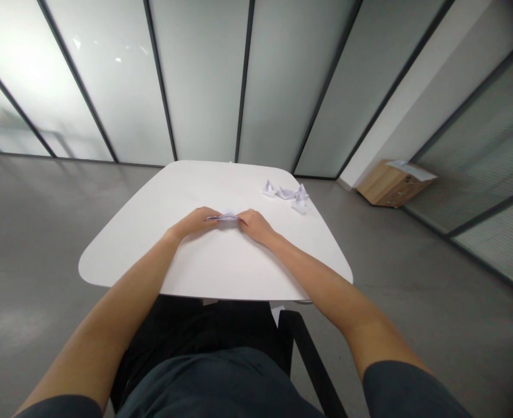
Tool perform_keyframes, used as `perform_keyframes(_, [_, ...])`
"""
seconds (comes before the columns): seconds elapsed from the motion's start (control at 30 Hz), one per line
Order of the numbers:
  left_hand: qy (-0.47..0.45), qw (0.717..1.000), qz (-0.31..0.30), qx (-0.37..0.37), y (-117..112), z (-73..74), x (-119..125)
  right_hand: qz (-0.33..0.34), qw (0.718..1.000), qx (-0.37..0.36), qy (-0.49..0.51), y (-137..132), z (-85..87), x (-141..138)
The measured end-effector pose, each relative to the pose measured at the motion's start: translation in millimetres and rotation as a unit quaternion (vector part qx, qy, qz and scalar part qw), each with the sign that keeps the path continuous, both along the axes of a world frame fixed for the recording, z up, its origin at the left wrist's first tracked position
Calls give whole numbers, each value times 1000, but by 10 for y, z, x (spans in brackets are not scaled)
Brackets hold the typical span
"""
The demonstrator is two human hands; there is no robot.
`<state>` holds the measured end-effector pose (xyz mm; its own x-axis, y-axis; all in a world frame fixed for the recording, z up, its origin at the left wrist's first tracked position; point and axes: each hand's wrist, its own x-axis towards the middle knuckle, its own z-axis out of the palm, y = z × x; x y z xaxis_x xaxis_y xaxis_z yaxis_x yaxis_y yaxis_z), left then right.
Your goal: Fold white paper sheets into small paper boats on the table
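My left hand (pixel 194 223) and my right hand (pixel 253 226) meet near the middle of a white rounded table (pixel 213 264). Between them is a small folded piece of pale paper (pixel 224 217), pinched at its two ends by my fingers. Its lower part is hidden by my hands. Further off, toward the table's far right corner, lie several small folded paper boats (pixel 285 194), out of reach of neither hand's fingers touching them.
A black chair frame (pixel 311 354) stands at my right, below the table. A low wooden cabinet (pixel 391 184) with papers on top stands on the grey floor at the right. Frosted glass panels with dark frames run behind the table.
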<state>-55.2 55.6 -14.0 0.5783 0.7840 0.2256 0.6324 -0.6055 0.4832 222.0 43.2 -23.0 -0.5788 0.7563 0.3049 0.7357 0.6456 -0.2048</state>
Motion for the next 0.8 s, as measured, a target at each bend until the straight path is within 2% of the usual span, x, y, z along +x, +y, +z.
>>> perform_keyframes(0.17, [-25,999,26,12,-54,61,18,-27,992,-33,120,12,15,38])
perform_keyframes(0.23, [-64,998,30,2,-59,64,44,-30,983,-52,175,21,3,65])
perform_keyframes(0.3, [-133,990,22,-47,-42,44,71,-27,969,-74,234,34,-18,89])
perform_keyframes(0.4, [-235,962,3,-140,-2,4,94,0,937,-111,331,61,-46,105])
perform_keyframes(0.53, [-299,936,5,-183,24,-7,77,23,893,-152,422,92,-41,93])
perform_keyframes(0.67, [-305,931,-4,-200,37,-9,41,18,869,-184,458,110,-32,82])
perform_keyframes(0.8, [-242,956,14,-163,70,-50,-14,-7,885,-191,425,122,-64,95])
